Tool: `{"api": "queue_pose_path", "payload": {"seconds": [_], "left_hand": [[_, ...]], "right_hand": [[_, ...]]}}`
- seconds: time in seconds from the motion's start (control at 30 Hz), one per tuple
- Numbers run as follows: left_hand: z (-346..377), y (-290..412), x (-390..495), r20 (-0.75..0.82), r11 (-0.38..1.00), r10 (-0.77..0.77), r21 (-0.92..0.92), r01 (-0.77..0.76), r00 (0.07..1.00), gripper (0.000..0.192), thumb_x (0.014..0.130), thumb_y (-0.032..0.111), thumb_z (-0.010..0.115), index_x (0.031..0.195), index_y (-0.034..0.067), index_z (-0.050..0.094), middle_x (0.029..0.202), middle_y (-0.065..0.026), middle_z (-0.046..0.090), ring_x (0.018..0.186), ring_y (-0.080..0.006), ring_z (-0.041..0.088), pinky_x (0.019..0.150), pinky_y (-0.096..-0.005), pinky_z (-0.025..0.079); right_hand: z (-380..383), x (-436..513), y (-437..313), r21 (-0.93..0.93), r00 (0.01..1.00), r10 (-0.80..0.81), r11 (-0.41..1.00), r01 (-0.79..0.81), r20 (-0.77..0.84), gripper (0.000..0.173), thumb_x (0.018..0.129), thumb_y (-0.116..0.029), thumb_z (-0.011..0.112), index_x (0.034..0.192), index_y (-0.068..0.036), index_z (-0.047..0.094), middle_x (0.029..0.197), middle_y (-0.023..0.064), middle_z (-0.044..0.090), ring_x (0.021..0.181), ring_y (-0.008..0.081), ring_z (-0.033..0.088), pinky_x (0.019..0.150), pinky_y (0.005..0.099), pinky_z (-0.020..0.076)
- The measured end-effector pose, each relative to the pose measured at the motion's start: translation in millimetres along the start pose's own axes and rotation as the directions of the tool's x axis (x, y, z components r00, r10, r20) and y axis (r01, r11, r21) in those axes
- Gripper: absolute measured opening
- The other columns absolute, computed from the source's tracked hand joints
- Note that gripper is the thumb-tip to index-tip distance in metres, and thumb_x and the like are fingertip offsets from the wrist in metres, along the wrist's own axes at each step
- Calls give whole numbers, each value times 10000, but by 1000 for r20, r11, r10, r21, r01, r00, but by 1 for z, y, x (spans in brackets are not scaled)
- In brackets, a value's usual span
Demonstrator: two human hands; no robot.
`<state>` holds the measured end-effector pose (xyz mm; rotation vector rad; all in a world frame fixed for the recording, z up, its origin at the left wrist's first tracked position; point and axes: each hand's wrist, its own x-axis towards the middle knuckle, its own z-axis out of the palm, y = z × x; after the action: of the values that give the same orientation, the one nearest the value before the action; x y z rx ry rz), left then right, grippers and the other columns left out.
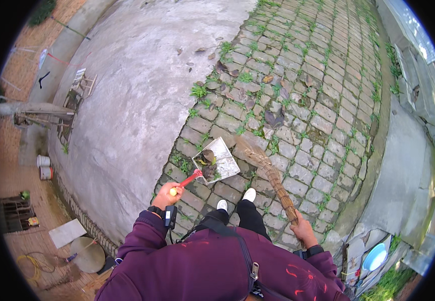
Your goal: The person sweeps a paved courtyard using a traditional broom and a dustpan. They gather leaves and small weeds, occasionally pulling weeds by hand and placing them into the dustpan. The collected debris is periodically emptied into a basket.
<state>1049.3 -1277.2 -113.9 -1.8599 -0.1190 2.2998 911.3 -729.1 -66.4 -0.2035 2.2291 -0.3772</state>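
My left hand (168,195) is closed around the red handle of a white dustpan (225,160). Brown dead leaves (208,160) and some green bits lie on the left part of the pan, which is just in front of my shoes on the brick paving. In my right hand (304,230) is the bound stalk of a straw broom (277,184). The broom's blurred bristles point forward and left, to the right of the dustpan's far corner. Whether they touch the bricks I cannot tell. More fallen leaves (274,119) are scattered on the paving ahead of the broom.
Weeds (198,90) grow between the bricks (322,124). A smooth concrete strip (127,113) runs along the left. Far left are a wooden chair (89,83), white buckets (44,167) and a round lid-like disc (88,254). A blue basin (375,257) is at lower right.
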Motion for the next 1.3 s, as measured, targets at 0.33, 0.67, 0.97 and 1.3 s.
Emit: {"api": "queue_pose_path", "payload": {"seconds": [0.33, 0.67, 0.97, 1.3], "left_hand": [[12, 21, -56, 106, 967, 89, -247, -61, 990, 185, 779, -12, 469, 925, -68, 370, 705, -102, 431, 528, -147, 443, 430, -226, 396], [35, 111, -25, 87, 973, 101, -216, -80, 991, 179, 786, -8, 473, 925, -74, 381, 714, -102, 449, 518, -142, 436, 425, -218, 404], [78, 164, -12, 47, 982, 33, -187, -24, 998, 207, 792, -10, 469, 962, -78, 370, 732, -103, 445, 510, -133, 416, 425, -214, 398], [106, 177, -12, 22, 961, 8, -278, -1, 1000, 231, 794, -2, 465, 983, -85, 362, 747, -112, 440, 523, -131, 428, 435, -225, 397]], "right_hand": [[-53, 45, -24, 205, 991, -37, 977, 63, -129, 794, 632, -197, 659, 1351, -131, 327, 981, 279, 587, 935, 407, 569, 805, 420, 458], [-54, 115, -109, 381, 990, 93, 916, -128, 108, 820, 608, -134, 680, 1338, -28, 321, 1150, 177, 521, 1061, 271, 508, 900, 293, 387], [-68, 147, -138, 429, 987, 137, 889, -158, 80, 807, 617, -81, 659, 1341, -22, 308, 1067, 127, 562, 941, 243, 544, 816, 301, 434], [-134, 238, -182, 83, 1000, -3, 997, 5, -17, 814, 620, -136, 638, 1360, -99, 301, 979, 233, 593, 897, 358, 580, 779, 372, 458]]}}
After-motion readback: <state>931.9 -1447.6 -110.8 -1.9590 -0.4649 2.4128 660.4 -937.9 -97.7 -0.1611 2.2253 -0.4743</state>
